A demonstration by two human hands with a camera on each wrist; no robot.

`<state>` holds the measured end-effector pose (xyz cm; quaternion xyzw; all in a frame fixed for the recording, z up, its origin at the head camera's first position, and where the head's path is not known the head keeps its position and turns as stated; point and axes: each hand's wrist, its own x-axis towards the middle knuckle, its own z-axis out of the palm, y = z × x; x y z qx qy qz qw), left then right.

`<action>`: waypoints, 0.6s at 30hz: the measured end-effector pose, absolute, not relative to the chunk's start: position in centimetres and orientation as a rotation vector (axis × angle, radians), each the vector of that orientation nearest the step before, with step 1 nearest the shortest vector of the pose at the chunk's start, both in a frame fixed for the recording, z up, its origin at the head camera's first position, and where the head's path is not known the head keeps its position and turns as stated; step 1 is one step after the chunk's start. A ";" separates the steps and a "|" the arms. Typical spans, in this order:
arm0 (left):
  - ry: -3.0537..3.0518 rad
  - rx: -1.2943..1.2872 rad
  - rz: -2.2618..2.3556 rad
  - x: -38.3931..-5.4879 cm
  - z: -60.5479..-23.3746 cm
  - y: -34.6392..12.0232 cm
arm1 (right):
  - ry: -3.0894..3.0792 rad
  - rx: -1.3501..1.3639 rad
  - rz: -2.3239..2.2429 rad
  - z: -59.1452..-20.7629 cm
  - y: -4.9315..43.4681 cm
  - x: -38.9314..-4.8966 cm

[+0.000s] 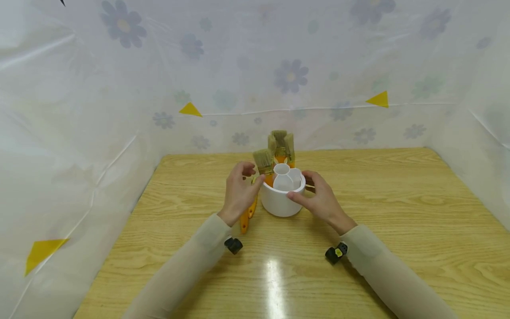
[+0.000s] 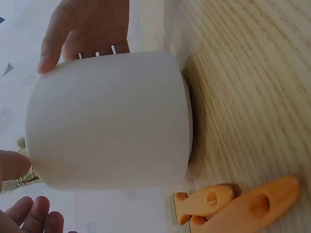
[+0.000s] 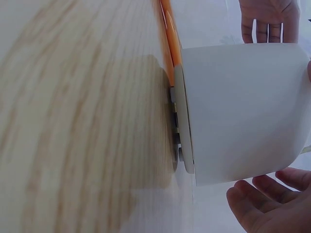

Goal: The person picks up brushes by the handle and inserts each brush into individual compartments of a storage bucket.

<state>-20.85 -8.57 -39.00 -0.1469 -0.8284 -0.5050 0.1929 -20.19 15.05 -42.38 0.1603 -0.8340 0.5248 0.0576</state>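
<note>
A white round holder (image 1: 282,204) with several inner compartments stands on the table, bristle-up paintbrushes (image 1: 280,141) in and behind it. My right hand (image 1: 323,200) holds its right side, thumb on the front rim and fingers around the side. My left hand (image 1: 240,190) is at the left rim with its thumb touching there; its fingers reach loosely past the side, beside a paintbrush (image 1: 263,162) leaning left. In the left wrist view the left fingertips (image 2: 36,218) stand apart from the white wall. A flat base (image 3: 184,121) shows under the holder.
Two orange-handled paintbrushes (image 2: 252,208) lie on the wooden table (image 1: 378,212) left of the holder, close by my left hand. Plastic sheeting (image 1: 239,66) with a flower pattern hangs along the back edge, and more sheeting covers both sides.
</note>
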 end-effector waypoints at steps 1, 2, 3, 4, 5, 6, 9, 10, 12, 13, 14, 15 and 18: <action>-2.322 -0.409 -1.420 -20.8 -39.0 -8.7 | -2.530 0.484 1.592 -42.4 15.0 -20.2; -2.322 -0.406 -1.421 -20.8 -39.0 -8.8 | -2.532 0.482 1.593 -42.4 15.0 -20.2; -2.320 -0.406 -1.418 -20.7 -39.0 -8.9 | -2.534 0.478 1.593 -42.4 15.0 -20.2; -2.317 -0.407 -1.416 -20.7 -39.0 -9.0 | -2.535 0.476 1.593 -42.4 15.0 -20.2; -2.315 -0.408 -1.409 -20.7 -39.1 -9.2 | -2.534 0.474 1.595 -42.4 15.1 -20.2; -2.313 -0.411 -1.410 -20.6 -39.1 -9.3 | -2.532 0.474 1.598 -42.4 15.1 -20.2; -2.319 -0.398 -1.412 -20.6 -39.1 -9.7 | -2.525 0.473 1.604 -42.3 15.1 -20.1; -2.318 -0.394 -1.417 -20.6 -39.1 -9.9 | -2.524 0.473 1.604 -42.3 15.1 -20.1; -2.322 -0.382 -1.420 -20.6 -39.1 -10.1 | -2.523 0.474 1.601 -42.2 15.1 -20.0; -2.324 -0.377 -1.412 -20.6 -39.0 -10.2 | -2.522 0.472 1.601 -42.2 15.1 -20.0; -2.325 -0.373 -1.403 -20.6 -39.0 -10.4 | -2.521 0.472 1.599 -42.2 15.1 -20.0; -2.324 -0.375 -1.397 -20.5 -39.1 -10.5 | -2.521 0.469 1.597 -42.2 15.1 -19.9; -2.330 -0.370 -1.378 -20.5 -39.0 -10.8 | -2.523 0.473 1.591 -42.3 15.1 -19.9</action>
